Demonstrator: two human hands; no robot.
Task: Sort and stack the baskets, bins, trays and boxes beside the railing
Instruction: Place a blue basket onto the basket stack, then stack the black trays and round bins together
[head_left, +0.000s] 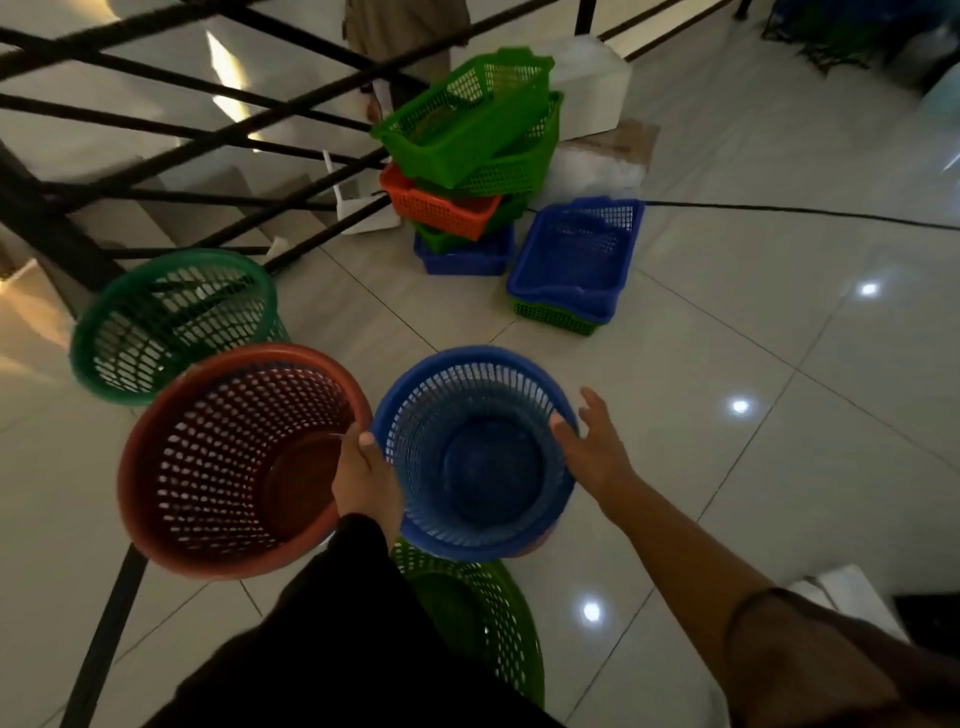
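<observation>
My left hand (366, 480) grips the near rim of a round red mesh basket (228, 467), its thumb hooked over the edge. Beside it stands a round blue mesh basket (475, 449). My right hand (592, 444) touches its right rim with fingers spread and straight. A dark green round basket (166, 325) sits behind the red one, by the railing (171, 130). A light green round basket (483, 618) lies low under the blue one, partly hidden by my sleeve.
Rectangular trays pile up ahead: green ones (467, 119) over an orange one (441, 205) and a blue one (467, 257). A blue tray (576, 260) nests in a green tray on the tile floor. White foam boxes (592, 88) stand behind. A cable (805, 210) crosses the floor.
</observation>
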